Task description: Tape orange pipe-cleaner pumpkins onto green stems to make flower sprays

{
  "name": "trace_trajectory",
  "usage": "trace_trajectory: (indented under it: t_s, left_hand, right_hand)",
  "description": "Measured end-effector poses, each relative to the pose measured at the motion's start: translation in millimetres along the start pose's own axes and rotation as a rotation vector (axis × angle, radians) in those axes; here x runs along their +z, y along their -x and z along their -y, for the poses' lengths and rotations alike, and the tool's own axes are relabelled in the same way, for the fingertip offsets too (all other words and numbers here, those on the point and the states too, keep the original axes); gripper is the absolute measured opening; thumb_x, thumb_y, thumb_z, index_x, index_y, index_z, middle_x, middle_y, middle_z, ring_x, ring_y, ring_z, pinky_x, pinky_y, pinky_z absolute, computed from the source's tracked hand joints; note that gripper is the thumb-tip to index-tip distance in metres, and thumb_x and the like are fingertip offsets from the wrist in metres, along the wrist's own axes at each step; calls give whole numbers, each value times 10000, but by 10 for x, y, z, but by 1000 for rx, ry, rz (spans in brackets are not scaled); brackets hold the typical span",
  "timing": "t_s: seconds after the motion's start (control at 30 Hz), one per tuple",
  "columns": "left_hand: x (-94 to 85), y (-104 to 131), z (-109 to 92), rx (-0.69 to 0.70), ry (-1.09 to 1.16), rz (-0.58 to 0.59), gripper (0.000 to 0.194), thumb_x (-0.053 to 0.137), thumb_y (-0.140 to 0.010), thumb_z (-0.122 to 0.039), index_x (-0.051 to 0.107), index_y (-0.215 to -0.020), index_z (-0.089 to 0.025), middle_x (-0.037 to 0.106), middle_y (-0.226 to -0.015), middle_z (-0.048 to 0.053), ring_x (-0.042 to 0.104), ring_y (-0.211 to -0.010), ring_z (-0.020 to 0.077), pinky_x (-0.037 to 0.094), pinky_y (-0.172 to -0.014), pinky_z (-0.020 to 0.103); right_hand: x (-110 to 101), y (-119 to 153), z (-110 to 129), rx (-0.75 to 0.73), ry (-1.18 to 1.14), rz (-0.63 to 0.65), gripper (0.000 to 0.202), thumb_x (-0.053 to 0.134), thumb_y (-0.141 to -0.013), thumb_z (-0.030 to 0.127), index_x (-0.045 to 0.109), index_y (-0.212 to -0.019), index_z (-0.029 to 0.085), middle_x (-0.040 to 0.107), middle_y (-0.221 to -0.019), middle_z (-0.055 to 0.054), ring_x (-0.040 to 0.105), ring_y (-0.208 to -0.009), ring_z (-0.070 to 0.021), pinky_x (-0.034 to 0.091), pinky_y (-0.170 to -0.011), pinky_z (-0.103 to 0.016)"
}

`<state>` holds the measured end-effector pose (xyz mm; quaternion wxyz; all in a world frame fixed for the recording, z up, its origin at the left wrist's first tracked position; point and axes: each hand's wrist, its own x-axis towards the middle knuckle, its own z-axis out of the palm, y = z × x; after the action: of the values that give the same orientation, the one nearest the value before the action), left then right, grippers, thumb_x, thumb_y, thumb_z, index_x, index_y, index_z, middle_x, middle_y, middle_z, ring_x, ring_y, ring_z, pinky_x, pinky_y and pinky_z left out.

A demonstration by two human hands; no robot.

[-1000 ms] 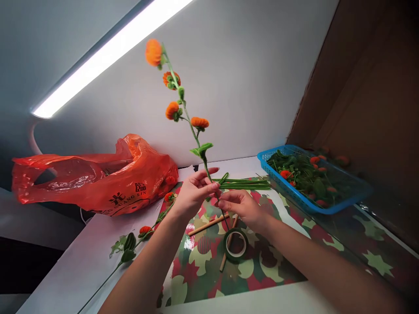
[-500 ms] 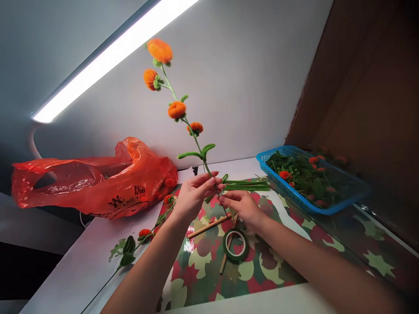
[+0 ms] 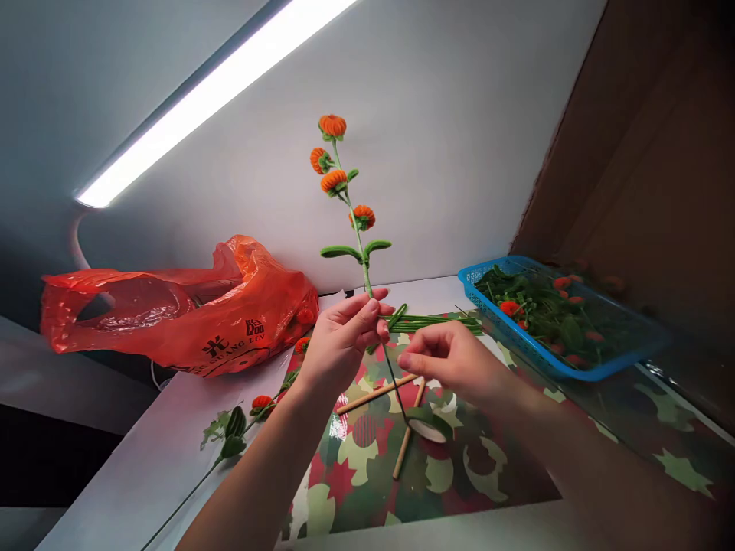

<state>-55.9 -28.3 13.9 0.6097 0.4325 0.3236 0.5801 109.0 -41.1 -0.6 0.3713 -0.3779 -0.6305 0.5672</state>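
My left hand (image 3: 347, 333) pinches the lower stem of a fuzzy artificial flower stem (image 3: 366, 268), which stands nearly upright with several orange blooms and two green leaves. Its bare wire end slants down below my fingers. Just right of the wire, my right hand (image 3: 459, 360) has its fingers curled and thumb pressed in; whatever is between them is hidden. Below it, a roll of green floral tape (image 3: 429, 425) is tilted on edge near the wire's end. Two thin wooden sticks (image 3: 376, 394) lie around the roll.
A bundle of green stems (image 3: 442, 324) lies behind my hands. At left are a red plastic bag (image 3: 189, 321) and another orange flower stem (image 3: 234, 446). A blue basket (image 3: 551, 360) of flowers and leaves stands at right. A camouflage mat (image 3: 356, 497) covers the table; a lamp (image 3: 218, 99) shines above.
The flower stem has turned more upright, its blooms shifting right and lower in view. My right hand has moved off the stem to the right. The tape roll has tipped from facing me.
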Motion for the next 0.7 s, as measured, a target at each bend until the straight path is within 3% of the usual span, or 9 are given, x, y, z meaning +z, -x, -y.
trace_trajectory:
  t_s: [0.17,0.3,0.5,0.6,0.7]
  left_hand:
    - [129,94,-28,-16,71,64,198,689,-711,-250,700,-882,-150,651,-719,23,524,-493,36,481,-496,166]
    - [86,39,47,-41,53,65,206,689,-711,-230,696,-898,-145,644,-717,19,533,-511,34,476,-512,159]
    - [2,-59,92,-82,63,29,222,707,-690,-208,687,-890,-114,631,-724,12,535,-508,23,458,-493,130]
    - [-30,-84,76,-69,65,6,213,701,-697,-208,681,-887,-111,630,-730,11,558,-533,33,473,-513,128]
    - [-62,-100,65,-60,70,5,223,689,-707,-197,670,-913,-115,631,-739,12,581,-561,46,490,-532,134]
  right_hand:
    - [-92,288,287,-70,275,-52,218,637,-740,361,665,-606,191,406,-407,31,317,-381,-75,170,-361,-242]
    - [-103,248,230,-49,308,-37,248,620,-750,362,636,-577,185,410,-419,31,306,-393,-74,180,-373,-247]
    - [-7,-41,-45,86,-38,185,252,604,-755,372,523,-627,170,516,-497,31,470,-442,-86,348,-439,-219]
    - [23,-109,-127,87,-127,164,281,614,-739,406,501,-637,169,537,-527,30,487,-446,-82,382,-443,-212]
    - [33,-133,-165,121,-138,128,299,616,-728,431,487,-640,177,472,-469,62,401,-387,-56,292,-368,-181]
